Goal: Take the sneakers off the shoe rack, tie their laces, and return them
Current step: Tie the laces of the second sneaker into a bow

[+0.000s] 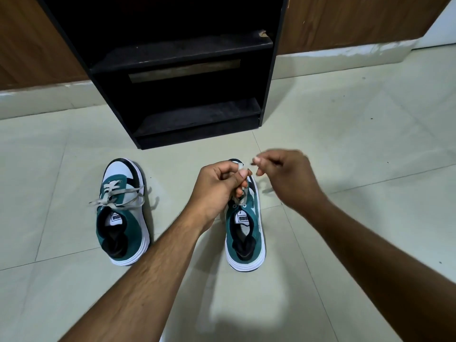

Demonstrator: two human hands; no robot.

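Observation:
Two teal, white and black sneakers stand on the floor in front of the shoe rack [172, 60], toes toward it. The left sneaker [123, 218] shows grey laces [118, 196] crossed in a bow over its tongue. Over the right sneaker [245, 233] both hands work its grey lace [243, 193]. My left hand [219, 183] pinches a lace strand pulled up from the eyelets. My right hand [281, 176] hovers just right of it, thumb and fingers pinched on a lace end, which is blurred. The right sneaker's toe is mostly hidden by my left hand.
The black shoe rack has dusty shelves with nothing visible on the lower two. Brown wooden panels [345, 21] flank it, with a pale skirting along the wall. Pale tiled floor [370, 119] stretches around the sneakers on all sides.

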